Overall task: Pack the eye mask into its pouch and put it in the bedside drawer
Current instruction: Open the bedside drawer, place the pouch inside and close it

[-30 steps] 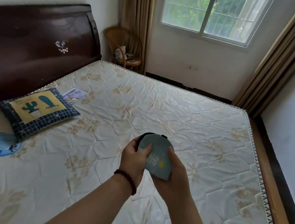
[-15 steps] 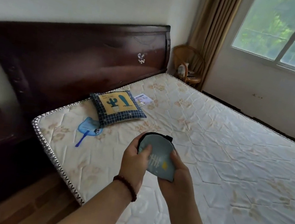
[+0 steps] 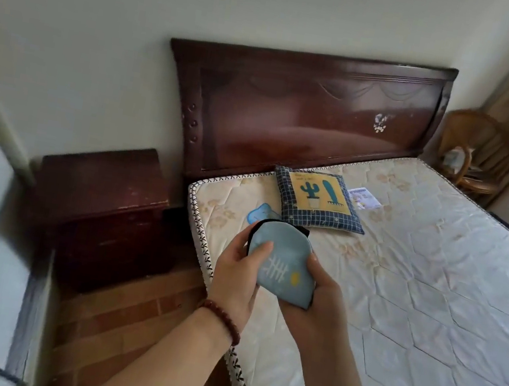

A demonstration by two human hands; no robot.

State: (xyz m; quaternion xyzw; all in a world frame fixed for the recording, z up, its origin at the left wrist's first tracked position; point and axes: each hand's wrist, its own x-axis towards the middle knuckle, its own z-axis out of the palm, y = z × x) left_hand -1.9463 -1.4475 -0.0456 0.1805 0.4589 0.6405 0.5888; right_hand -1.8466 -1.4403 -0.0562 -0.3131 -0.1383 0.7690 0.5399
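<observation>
Pouch (image 3: 282,261), one only, pale blue with a white fishbone print and a yellow dot, sits pinched between my two hands above the near corner of the mattress (image 3: 432,290). A black edge shows along its top rim; I cannot tell whether that is the eye mask or the pouch lining. My left hand (image 3: 237,277) grips its left side with the thumb pressed on the front, a bead bracelet (image 3: 222,319) on that wrist; my right hand (image 3: 320,296) cups its lower right corner. Both are clamped on it.

I count one cushion (image 3: 317,200) with a cactus print, one blue flat shape (image 3: 259,214) partly hidden behind the pouch, one small packet (image 3: 365,198) near the cushion, one headboard (image 3: 306,117), one nightstand (image 3: 103,201), one wicker chair (image 3: 467,157).

Compared with half a second ago, my view has swung left: the window is gone and the whole nightstand now shows, while the grip looks unchanged.

A strip of wood floor (image 3: 124,316) lies open between the mattress edge and the nightstand, whose front looks shut.
</observation>
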